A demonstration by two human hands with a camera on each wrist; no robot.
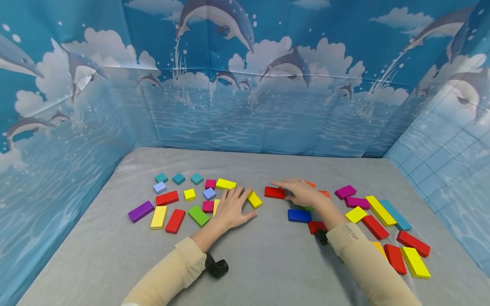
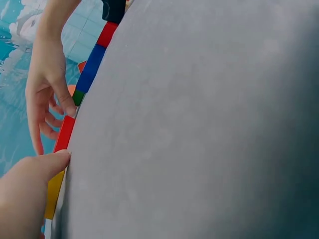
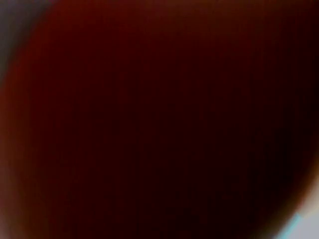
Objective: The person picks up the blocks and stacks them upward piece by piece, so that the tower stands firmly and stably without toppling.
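Observation:
My left hand [image 1: 231,209] lies with fingers spread over several small blocks, its fingertips between a yellow block [image 1: 226,184] at the back and another yellow block [image 1: 254,199] to the right. Part of a pale yellow block [image 1: 216,207] shows from under it. My right hand [image 1: 304,193] reaches in from the right, its index finger stretched along the far side of a red block [image 1: 274,192]. In the left wrist view, the right thumb is right at the end of that red block [image 2: 64,133]. Near the right hand lie a blue block [image 1: 299,216] and a partly hidden green block [image 1: 307,208].
Left of the left hand are scattered blocks, among them a green block [image 1: 198,216] and a purple block [image 1: 141,211]. More long blocks, such as a teal block [image 1: 396,215], lie at the right. A blurred dark red surface [image 3: 149,119] fills the right wrist view.

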